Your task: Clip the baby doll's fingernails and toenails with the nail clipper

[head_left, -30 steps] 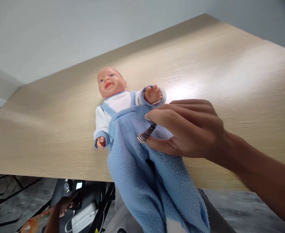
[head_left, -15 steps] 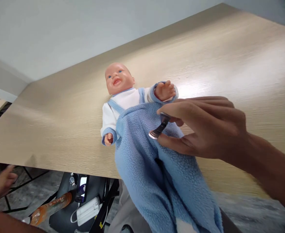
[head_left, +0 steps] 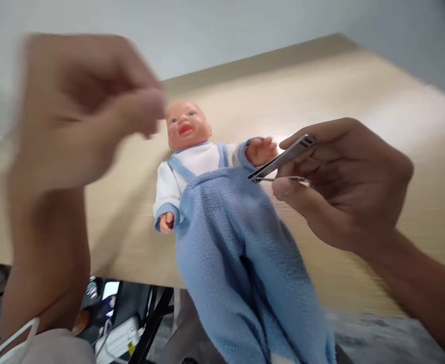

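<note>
A nail clipper point(head_left: 283, 157) is held between the thumb and fingers of my right hand point(head_left: 344, 187), its lever swung out from the body. Its narrow end is just over the chest of a baby doll point(head_left: 222, 212), close to the doll's raised hand point(head_left: 261, 150). The doll lies face up in blue fleece dungarees and a white top, its legs hanging over the near table edge. My left hand point(head_left: 89, 106) is in the air left of the doll's head, blurred, with fingers curled and thumb against them. Whatever it may hold is hidden.
The doll lies on a light wood table point(head_left: 382, 116) beside a pale wall point(head_left: 215, 30). Below the table's left front edge, a black seat point(head_left: 131, 293) bears a phone point(head_left: 110, 293), a watch point(head_left: 92, 287) and a white power bank point(head_left: 118, 341) with a cable.
My left hand has risen from the lower left to beside the doll's head, its fingers now curled. My right hand has turned the nail clipper, moving it up and right. The view has shifted slightly.
</note>
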The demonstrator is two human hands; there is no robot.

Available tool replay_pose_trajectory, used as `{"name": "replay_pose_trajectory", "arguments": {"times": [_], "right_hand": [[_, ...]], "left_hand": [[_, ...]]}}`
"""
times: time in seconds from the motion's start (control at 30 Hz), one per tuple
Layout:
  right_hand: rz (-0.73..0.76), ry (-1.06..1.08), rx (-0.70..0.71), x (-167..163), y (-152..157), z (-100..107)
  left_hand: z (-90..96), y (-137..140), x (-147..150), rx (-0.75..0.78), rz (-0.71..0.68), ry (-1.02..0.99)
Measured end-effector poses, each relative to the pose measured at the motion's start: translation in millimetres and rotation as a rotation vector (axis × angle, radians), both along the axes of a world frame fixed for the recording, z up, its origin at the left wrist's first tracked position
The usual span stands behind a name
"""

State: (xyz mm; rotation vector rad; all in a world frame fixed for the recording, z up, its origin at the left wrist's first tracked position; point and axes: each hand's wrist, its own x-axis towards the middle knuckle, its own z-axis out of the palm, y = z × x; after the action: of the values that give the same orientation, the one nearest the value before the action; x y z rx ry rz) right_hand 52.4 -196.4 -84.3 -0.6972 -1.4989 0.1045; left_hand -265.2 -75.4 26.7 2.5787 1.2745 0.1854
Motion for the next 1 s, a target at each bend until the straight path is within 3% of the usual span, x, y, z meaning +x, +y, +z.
{"name": "replay_pose_trajectory", "arguments": {"times": [0.07, 0.13, 0.2, 0.27, 0.4, 0.57, 0.73, 1.0], "right_hand": [[0.020, 0.191, 0.032, 6.0, 6.1, 3.2], [-0.038, 0.273, 0.086, 14.8, 13.6, 6.3], [-0.126, 0.308, 0.114, 23.3, 20.0, 9.2], [-0.192, 0.306, 0.115, 27.8, 23.2, 10.9], [-0.252, 0.232, 0.112, 24.0, 21.3, 5.0], [-0.316, 0.031, 0.196, 18.6, 18.7, -15.8], [-0.333, -0.135, 0.297, 14.7, 17.4, -20.8], [-0.422, -0.274, 0.345, 7.8, 16.0, -13.4]], "left_hand": [[-1.2, -1.2, 81.4, 0.264, -0.158, -0.247], [-5.9, -1.3, 150.6, 0.352, -0.397, -0.427], [-13.6, 2.0, 194.8, 0.166, -0.563, -0.491], [-23.8, 9.7, 215.0, 0.063, -0.660, -0.469], [-41.1, 28.0, 218.1, -0.147, -0.733, -0.432], [-44.5, 39.9, 209.0, -0.391, -0.822, -0.290], [-42.3, 42.4, 199.1, -0.484, -0.940, -0.227], [-47.8, 43.0, 196.3, -0.566, -0.984, -0.267]]}}
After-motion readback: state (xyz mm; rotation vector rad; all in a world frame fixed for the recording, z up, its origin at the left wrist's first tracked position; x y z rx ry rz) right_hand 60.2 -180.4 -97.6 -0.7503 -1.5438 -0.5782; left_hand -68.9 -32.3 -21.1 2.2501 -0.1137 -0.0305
